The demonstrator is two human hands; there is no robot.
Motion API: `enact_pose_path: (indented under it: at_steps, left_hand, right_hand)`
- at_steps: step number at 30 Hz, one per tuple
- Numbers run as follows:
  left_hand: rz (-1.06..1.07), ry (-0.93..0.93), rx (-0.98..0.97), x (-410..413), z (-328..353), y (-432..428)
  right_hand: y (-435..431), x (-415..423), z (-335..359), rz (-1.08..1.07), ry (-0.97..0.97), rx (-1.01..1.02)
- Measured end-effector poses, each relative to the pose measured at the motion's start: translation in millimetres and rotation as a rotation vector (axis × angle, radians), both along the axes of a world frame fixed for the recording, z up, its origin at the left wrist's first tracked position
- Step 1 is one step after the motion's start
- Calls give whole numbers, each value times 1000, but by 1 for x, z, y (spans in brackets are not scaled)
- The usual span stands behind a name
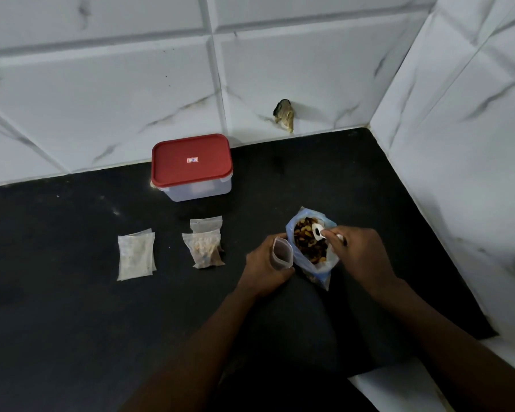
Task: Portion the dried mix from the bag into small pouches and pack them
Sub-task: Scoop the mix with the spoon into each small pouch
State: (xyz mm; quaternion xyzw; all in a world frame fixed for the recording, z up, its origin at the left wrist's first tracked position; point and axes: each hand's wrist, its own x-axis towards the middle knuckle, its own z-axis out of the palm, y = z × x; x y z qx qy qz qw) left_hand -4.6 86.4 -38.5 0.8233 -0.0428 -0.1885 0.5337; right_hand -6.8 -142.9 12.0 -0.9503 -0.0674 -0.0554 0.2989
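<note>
Left hand [266, 264] holds open pouch [282, 253] beside bag [311, 248], right hand [358, 253] spooning.

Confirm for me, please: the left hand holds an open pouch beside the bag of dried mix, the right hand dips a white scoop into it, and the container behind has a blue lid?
Not quite: the container's lid is red, as the head view shows. The rest holds: the left hand holds an open pouch beside the bag of dried mix, and the right hand dips a white scoop into it.
</note>
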Motion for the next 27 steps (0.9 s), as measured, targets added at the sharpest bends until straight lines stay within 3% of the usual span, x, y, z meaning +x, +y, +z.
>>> enact_pose_path:
  at_steps: [5,9,13,19,27]
  left_hand:
    - [-13,27,-16,0,1,0]
    - [-22,62,6,3,5,-2]
    - [-15,109,-12,6,4,-2]
    - [-24,158,-103,7,10,-4]
    - [-42,154,-105,7,12,-2]
  right_hand:
    - [5,3,-13,9,113,-151]
    - [11,2,-15,0,195,-113]
    - [15,2,-6,-99,322,97]
    - [15,-1,-5,-382,628,618]
    - [10,-2,-8,-464,762,816]
